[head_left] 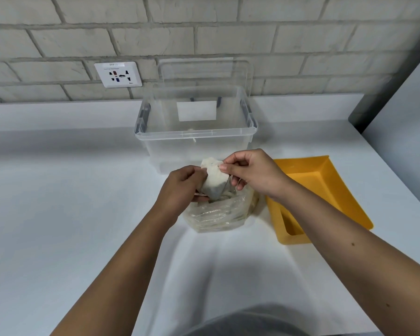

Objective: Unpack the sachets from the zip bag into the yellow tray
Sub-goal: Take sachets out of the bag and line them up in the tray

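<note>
The left hand curls round a white sachet at the zip bag mouth; the right hand pinches its top. The yellow tray lies just right on the white counter, below a brick wall.

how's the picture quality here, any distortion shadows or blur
Head view: wide-angle bend bows the brick wall and the counter edge; soft shadows fall on the counter near the camera; the sachet held by left hand and right hand looks slightly blurred; no harsh glare.
</note>
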Available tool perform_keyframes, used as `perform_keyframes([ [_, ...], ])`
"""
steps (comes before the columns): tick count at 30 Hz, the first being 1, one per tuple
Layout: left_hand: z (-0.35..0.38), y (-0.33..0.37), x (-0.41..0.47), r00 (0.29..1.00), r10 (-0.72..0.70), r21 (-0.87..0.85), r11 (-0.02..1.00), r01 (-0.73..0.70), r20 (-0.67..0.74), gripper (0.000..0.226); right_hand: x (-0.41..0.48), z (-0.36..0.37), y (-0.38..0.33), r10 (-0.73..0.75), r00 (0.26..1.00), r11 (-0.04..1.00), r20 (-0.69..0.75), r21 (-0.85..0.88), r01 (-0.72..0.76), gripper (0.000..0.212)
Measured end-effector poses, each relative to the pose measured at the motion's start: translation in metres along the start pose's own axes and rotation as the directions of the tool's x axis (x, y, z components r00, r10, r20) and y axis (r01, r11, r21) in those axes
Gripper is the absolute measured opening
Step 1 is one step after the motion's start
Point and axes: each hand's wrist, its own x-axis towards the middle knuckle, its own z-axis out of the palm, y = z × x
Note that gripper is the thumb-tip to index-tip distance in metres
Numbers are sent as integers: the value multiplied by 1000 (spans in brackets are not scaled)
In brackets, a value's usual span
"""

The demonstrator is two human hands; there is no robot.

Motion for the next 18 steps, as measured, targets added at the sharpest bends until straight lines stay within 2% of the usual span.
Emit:
perform_keyframes([
  [7, 3, -1, -3, 995, 7, 28, 1000, -10, 102, 27, 2, 4, 1, -9, 996, 1000, -85, -17, 8, 6],
  [13, 7, 5, 0, 997, 6, -12, 1000, -6, 81, 16, -7, -9, -9, 50, 993, 986, -107, 163, -32, 15],
  [18, 25, 18, 8, 996, 38, -41, 999, -35, 82, 4, -16, -31, -19, 43, 968, 981, -248, 196, 6, 14],
])
